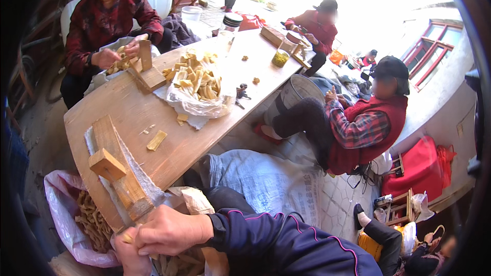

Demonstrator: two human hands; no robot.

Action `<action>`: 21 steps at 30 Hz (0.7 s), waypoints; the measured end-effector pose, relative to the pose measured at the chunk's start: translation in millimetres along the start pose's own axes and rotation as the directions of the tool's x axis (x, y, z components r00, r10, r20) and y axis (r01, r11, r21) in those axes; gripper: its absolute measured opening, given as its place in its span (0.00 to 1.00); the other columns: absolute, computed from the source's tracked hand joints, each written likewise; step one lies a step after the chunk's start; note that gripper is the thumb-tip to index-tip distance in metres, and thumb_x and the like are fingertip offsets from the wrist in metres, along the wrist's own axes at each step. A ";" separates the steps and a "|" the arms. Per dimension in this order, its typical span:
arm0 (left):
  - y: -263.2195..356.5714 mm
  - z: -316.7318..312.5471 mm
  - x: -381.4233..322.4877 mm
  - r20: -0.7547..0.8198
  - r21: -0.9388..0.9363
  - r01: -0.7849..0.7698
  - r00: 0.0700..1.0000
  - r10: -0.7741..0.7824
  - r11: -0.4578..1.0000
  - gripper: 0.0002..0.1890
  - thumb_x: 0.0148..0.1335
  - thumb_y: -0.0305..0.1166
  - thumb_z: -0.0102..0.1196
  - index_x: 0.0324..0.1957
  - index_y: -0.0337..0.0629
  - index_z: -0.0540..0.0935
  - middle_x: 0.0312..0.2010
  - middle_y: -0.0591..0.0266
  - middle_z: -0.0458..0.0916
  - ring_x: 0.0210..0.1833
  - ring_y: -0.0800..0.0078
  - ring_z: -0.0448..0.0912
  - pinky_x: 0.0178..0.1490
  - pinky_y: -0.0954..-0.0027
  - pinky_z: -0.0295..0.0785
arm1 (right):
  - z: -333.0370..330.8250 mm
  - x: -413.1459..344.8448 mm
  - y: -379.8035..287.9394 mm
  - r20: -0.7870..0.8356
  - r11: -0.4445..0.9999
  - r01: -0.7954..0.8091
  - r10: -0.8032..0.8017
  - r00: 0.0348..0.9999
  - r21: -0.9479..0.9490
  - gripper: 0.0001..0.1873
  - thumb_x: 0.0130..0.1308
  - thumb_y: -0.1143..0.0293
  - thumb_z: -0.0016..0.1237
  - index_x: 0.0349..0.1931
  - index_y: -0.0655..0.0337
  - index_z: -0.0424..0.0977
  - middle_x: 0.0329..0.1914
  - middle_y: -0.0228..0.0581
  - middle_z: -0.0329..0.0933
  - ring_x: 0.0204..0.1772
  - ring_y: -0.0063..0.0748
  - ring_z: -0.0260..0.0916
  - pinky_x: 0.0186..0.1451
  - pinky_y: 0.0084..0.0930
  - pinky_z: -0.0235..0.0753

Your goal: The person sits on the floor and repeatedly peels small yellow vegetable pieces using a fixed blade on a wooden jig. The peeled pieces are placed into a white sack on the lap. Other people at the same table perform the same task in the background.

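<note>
My right hand (172,230), coming from a dark blue sleeve with a black band at the wrist, is closed against my left hand (132,255) near the table's front corner. Both sets of fingers pinch a small pale yellow piece (128,237), which is mostly hidden and blurred. Just beyond them, a wooden board with an upright block (107,165) lies on a grey cloth (138,168) at the table end. Under my hands, an open bag holds pale strips (184,264). One flat yellow strip (157,140) lies loose on the table.
A pink woven sack (61,199) of brown strips stands left of the wooden table (184,149). On the tabletop are a plastic bag of yellow strips (197,80), a second wooden block stand (147,73) and jars (282,55). People sit around it; a white sack (264,180) lies alongside.
</note>
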State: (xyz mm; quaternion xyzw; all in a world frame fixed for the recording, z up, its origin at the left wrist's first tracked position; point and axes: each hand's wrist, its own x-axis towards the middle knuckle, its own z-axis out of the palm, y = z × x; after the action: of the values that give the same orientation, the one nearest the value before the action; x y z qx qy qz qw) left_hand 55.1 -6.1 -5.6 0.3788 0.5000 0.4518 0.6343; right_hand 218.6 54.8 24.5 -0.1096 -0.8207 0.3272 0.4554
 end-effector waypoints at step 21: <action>22.8 -20.5 -6.2 0.332 0.557 -0.788 0.502 0.799 0.264 0.25 0.45 0.36 0.76 0.43 0.37 0.80 0.31 0.57 0.81 0.21 0.64 0.77 0.25 0.67 0.71 | 5.5 -14.2 -9.2 0.505 0.021 -0.751 0.728 0.465 0.660 0.08 0.70 0.70 0.50 0.39 0.65 0.79 0.30 0.31 0.79 0.30 0.15 0.69 0.30 0.13 0.67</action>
State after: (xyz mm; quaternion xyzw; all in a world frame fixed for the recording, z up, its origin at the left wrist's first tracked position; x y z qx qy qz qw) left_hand 30.0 -4.5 13.2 0.7661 0.3694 0.5058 0.1440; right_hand 223.2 38.6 18.7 -0.2844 -0.3812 0.8572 0.1978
